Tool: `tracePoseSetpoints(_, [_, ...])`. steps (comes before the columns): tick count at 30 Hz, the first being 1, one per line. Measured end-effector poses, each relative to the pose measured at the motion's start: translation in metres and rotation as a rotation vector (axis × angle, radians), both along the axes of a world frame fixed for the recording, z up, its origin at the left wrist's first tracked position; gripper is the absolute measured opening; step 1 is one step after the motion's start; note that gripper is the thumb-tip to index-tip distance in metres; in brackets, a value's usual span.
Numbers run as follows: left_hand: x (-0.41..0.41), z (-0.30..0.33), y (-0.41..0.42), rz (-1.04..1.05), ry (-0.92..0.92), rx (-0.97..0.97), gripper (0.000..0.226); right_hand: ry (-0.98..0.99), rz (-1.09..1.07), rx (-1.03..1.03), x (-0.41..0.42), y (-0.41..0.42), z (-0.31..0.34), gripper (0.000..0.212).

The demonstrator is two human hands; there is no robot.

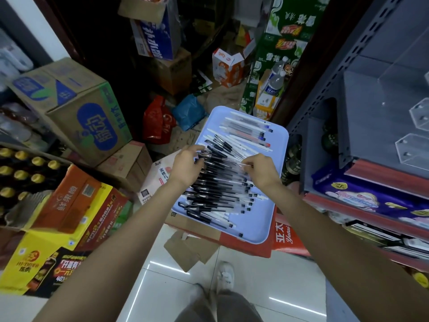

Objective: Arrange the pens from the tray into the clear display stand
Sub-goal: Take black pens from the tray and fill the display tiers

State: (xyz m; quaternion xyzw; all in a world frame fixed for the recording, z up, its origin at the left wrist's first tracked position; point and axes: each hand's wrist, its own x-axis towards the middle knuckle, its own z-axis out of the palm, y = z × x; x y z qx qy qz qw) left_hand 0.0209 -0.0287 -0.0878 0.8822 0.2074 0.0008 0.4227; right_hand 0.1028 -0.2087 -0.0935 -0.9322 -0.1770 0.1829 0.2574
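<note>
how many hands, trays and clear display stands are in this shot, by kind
hands: 2, left hand and right hand, both on the pens
tray: 1
clear display stand: 1
total: 4
The pens overlap too much to count and are left out.

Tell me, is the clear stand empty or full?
Empty, in the part that shows: the stand holds no pens; they all lie on the tray.
</note>
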Motion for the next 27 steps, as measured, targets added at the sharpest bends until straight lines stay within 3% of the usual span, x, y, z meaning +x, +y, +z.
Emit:
tracePoseSetpoints(4, [0.004,0.021,-0.014,0.183,-0.059,-0.251,0.026,0.076,-0.149,0.321,-0.019,-0.01,0.031,0.024])
tracePoseSetpoints(8, [0.018,0.06,-0.05,0.073,-0.066,-0.749,0.019,0.151,-0.193,0.529,-0.031,-0.022,0.069,0.02])
tracePoseSetpoints(11, [0.033,0.089,-0.078,-0.007,-0.137,-0.767,0.024,0.066,-0.162,0.563,-0.031,-0.042,0.095,0.017])
tracePoseSetpoints(13, [0.042,0.105,-0.094,-0.019,-0.204,-0.722,0.033,0.036,-0.147,0.551,-0.025,-0.059,0.107,0.021])
tracePoseSetpoints(16, [0.06,0.132,-0.127,-0.1,-0.324,-0.57,0.036,0.005,-0.165,0.541,-0.01,-0.099,0.133,0.01])
tracePoseSetpoints(20, [0.094,0.171,-0.19,-0.384,-0.419,-0.198,0.044,-0.145,-0.276,0.705,0.014,-0.172,0.181,0.039])
tracePoseSetpoints(23, [0.117,0.196,-0.246,-0.559,-0.445,0.038,0.037,-0.217,-0.295,0.847,0.038,-0.233,0.207,0.044])
tracePoseSetpoints(27, [0.146,0.222,-0.309,-0.588,-0.458,0.092,0.03,-0.233,-0.266,0.999,0.073,-0.304,0.228,0.032])
